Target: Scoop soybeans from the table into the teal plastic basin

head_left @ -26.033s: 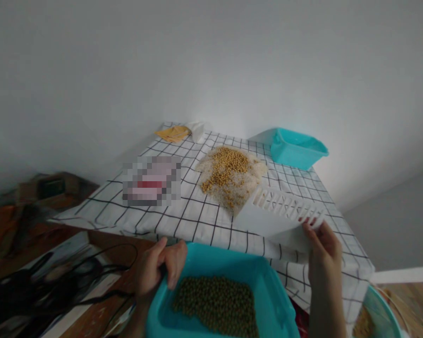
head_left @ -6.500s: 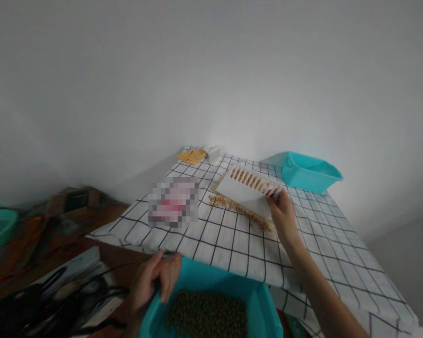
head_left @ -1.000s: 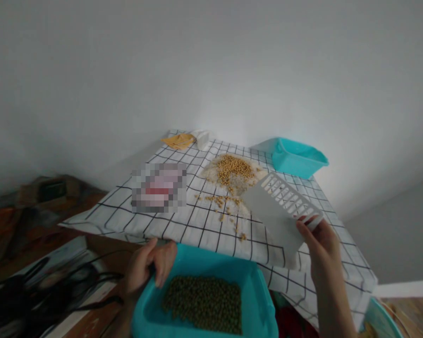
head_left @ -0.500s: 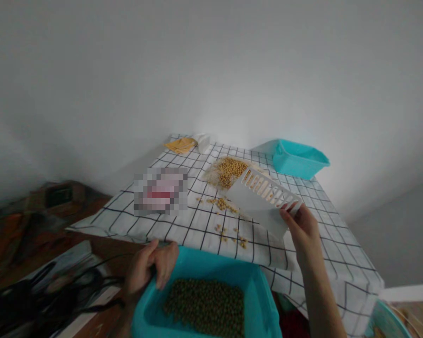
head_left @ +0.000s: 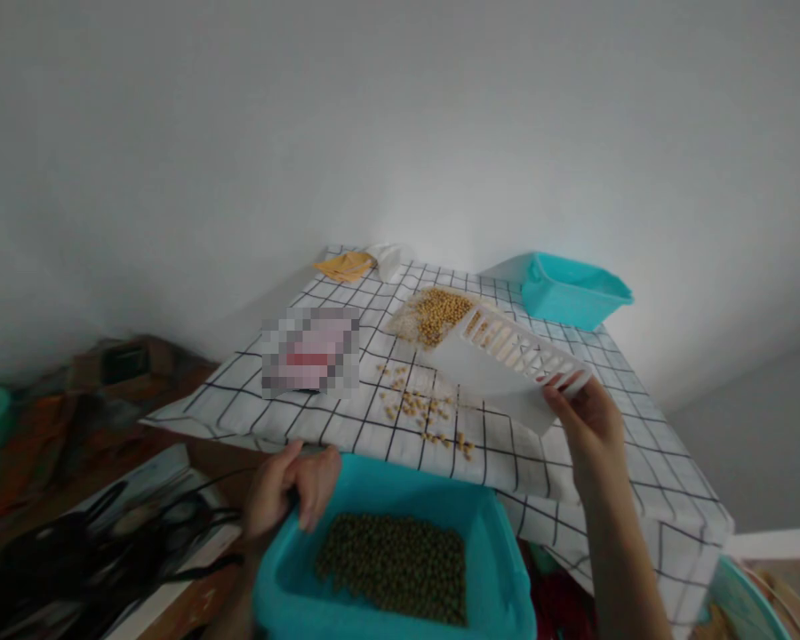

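Observation:
My right hand [head_left: 590,416] grips the slotted end of a white plastic panel [head_left: 493,378], tilted over the table. Beyond its far edge lies a pile of yellowish, soybean-like beans [head_left: 440,311] on clear plastic. Loose beans [head_left: 417,404] are scattered on the cloth just left of the panel. At the table's front edge, my left hand [head_left: 300,484] is closed over the left corner of a teal plastic tub [head_left: 413,476]. Small round beans [head_left: 396,569], dark greenish in the shade, cover the tub's bottom.
A white checked cloth [head_left: 240,391] covers the table against the wall. A second teal tub [head_left: 573,293] stands at the back right. A blurred-out pinkish item [head_left: 316,351] lies left, with yellow cloth-like material [head_left: 347,266] behind it. Dark cables [head_left: 126,542] lie lower left.
Loose beans beside the panel have spread across the cloth toward the front. My right hand and the panel have shifted slightly right. My left hand stays on the tub; the view has tilted slightly.

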A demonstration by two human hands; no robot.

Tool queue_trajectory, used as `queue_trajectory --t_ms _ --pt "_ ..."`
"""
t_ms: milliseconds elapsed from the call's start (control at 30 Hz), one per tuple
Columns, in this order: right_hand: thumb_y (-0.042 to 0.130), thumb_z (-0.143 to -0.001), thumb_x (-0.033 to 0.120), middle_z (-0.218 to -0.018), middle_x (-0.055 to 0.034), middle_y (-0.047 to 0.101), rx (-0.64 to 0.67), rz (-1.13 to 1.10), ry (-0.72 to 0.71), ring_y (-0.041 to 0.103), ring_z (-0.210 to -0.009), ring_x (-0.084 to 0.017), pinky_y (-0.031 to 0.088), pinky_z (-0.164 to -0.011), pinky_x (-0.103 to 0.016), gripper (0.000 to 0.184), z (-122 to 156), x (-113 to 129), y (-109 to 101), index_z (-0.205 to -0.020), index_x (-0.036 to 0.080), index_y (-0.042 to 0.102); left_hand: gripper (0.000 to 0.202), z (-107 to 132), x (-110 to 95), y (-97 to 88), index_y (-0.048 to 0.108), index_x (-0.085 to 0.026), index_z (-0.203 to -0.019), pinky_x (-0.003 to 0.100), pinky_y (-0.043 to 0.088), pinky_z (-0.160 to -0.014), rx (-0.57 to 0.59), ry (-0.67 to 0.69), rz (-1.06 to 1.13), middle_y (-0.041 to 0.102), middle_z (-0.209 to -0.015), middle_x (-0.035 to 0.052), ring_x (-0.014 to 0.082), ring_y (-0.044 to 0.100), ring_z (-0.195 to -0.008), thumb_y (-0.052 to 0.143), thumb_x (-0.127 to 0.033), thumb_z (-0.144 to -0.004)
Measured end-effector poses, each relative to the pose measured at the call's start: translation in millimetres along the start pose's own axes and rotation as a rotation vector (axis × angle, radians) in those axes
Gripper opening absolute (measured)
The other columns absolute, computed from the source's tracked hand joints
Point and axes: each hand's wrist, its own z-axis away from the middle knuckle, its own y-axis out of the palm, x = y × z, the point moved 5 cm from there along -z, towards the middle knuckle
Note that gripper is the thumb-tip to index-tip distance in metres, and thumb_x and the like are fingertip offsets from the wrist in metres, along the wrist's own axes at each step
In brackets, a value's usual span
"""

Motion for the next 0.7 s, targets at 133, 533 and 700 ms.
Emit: queue_trajectory --t_ms 133,533,700 --pt "0.078 -0.077 0.030 -0.083 -0.0011 0.070 -0.130 0.039 0.006 0.063 -0.078 -0.019 0.047 -0.073 -0.029 0.015 12.4 6.0 -39.8 -0.081 0.022 0.066 0.068 0.5 -1.1 0.7 0.068 -0.023 -0.046 0.036 0.038 -0.066 -0.029 -0.014 -0.014 0.056 -0.039 0.0019 0.0152 0.043 -0.042 0.033 -0.037 -0.104" --pt "0.076 -0.075 0.042 -0.087 -0.0073 0.075 -0.195 0.299 0.350 0.069 -0.081 -0.030 0.055 -0.073 -0.038 0.025 92.9 6.0 -102.1 -0.089 0.022 0.073 0.069 -1.6 -8.3 -6.2 0.063 -0.021 -0.048 0.032 0.038 -0.060 0.044 0.076 -0.070 0.051 -0.038 0.0008 0.0133 0.044 -0.043 0.026 -0.033 -0.105" --pt "0.077 -0.075 0.048 -0.094 -0.0069 0.076 -0.135 0.290 0.412 0.070 -0.087 -0.029 0.057 -0.074 -0.033 0.031 93.2 7.3 -90.9 -0.091 0.023 0.071 0.069 -2.5 -9.0 -11.9 0.063 -0.021 -0.047 0.033 0.041 -0.065 0.071 0.052 -0.115 0.056 -0.040 0.0019 0.0135 0.049 -0.043 0.028 -0.034 -0.106"
